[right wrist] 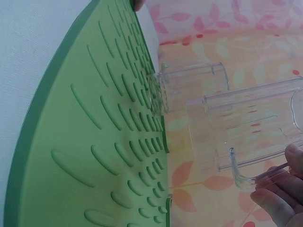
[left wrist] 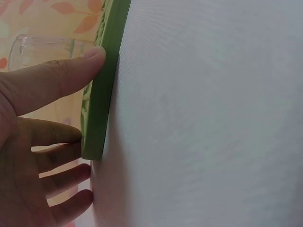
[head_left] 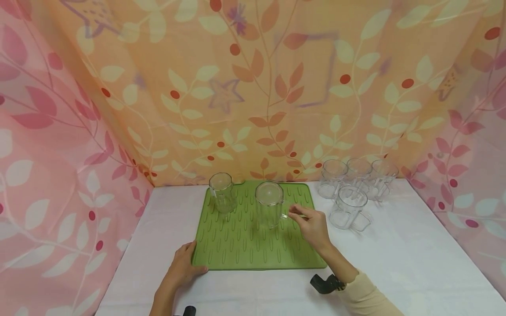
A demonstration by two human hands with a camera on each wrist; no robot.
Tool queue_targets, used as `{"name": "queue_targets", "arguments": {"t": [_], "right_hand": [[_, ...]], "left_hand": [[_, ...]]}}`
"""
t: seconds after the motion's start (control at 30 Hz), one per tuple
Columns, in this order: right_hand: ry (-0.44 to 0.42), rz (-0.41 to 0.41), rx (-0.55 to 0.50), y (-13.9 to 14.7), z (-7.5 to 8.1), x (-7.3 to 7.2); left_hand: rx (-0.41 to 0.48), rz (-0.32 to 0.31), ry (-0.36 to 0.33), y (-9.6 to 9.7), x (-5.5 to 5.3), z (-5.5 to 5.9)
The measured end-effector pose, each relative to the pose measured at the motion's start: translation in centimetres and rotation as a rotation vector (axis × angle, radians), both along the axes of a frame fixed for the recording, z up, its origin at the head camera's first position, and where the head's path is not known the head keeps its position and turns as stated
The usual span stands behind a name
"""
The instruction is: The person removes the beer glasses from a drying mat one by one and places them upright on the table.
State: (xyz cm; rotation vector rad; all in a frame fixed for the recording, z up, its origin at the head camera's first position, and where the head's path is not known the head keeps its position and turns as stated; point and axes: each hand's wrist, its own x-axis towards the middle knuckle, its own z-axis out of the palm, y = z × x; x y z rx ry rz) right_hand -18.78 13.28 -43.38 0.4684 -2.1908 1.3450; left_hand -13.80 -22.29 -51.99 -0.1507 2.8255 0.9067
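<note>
A green ridged mat [head_left: 225,259] lies on the white table. My right hand [head_left: 314,226] pinches the handle of a clear glass mug [head_left: 269,206] over the mat's middle. In the right wrist view, a gap shows between this mug [right wrist: 255,123] and the mat [right wrist: 71,137]. Another glass mug [head_left: 223,193] stands on the mat toward its back left. At the mat's front left corner rests my left hand [head_left: 183,265]. Its thumb [left wrist: 61,80] lies straight against the front edge of the mat [left wrist: 102,109], its other fingers spread along the left side.
To the right of the mat stand several clear glass mugs, with one [head_left: 349,208] in front of a back row [head_left: 357,177]. Patterned cloth [head_left: 253,109] rises behind the white table [head_left: 415,263] and along both sides.
</note>
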Motion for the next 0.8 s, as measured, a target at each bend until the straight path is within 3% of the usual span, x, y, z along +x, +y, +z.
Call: {"name": "queue_targets", "arguments": {"t": [0.13, 0.4, 0.8], "right_hand": [[0.006, -0.004, -0.002, 0.0, -0.4, -0.3], [0.023, -0.012, -0.003, 0.9, -3.4, -2.1], [0.1, 0.057, -0.005, 1.4, -3.8, -2.2]], "left_hand": [[-0.004, 0.002, -0.006, 0.1, -0.1, 0.0], [-0.003, 0.002, -0.011, 0.1, -0.1, 0.1], [-0.022, -0.007, -0.009, 0.0, 0.0, 0.2]]}}
